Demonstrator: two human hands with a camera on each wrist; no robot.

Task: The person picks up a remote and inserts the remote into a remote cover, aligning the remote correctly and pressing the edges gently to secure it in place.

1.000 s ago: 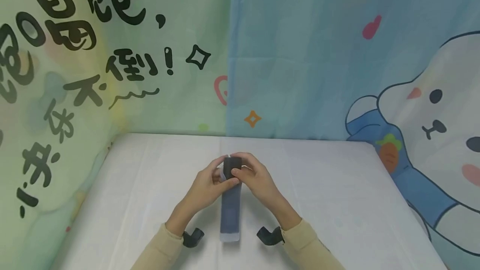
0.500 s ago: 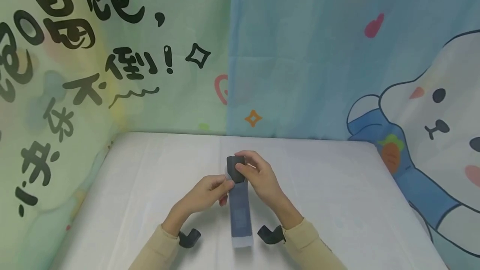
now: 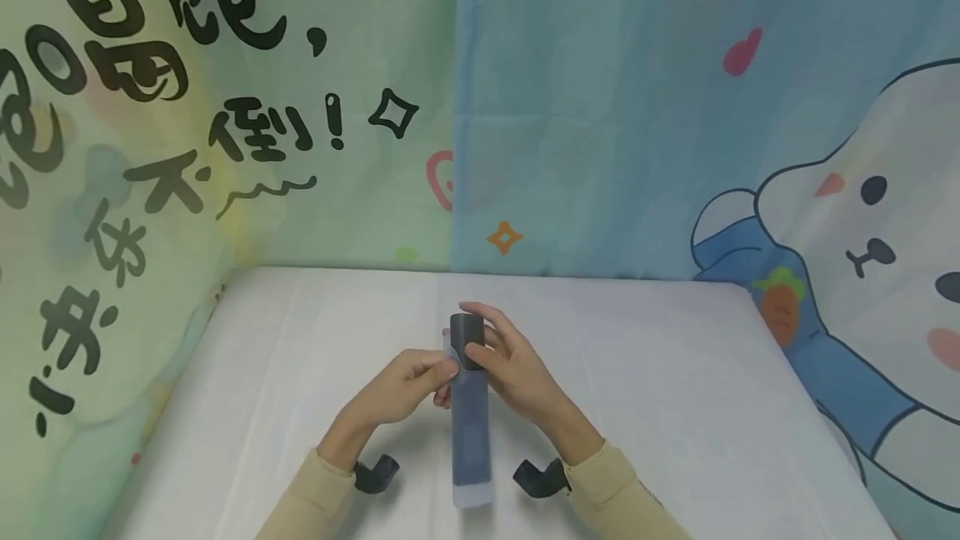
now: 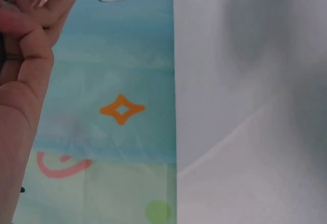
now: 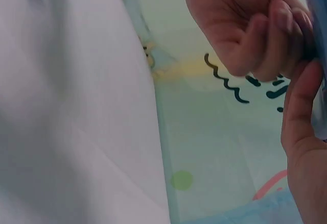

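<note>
Left hand (image 3: 408, 388) is pinching blue strip (image 3: 471, 432) at edge; right hand (image 3: 519, 375) is clamping its dark block (image 3: 467, 332); long axis is running back between wrists, block end pointing away.

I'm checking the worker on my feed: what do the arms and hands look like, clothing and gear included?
Both the left hand and right hand are ungloved. The left sleeve and right sleeve are long and pale yellow-beige. A black, angled device projects inward at each cuff.
</note>
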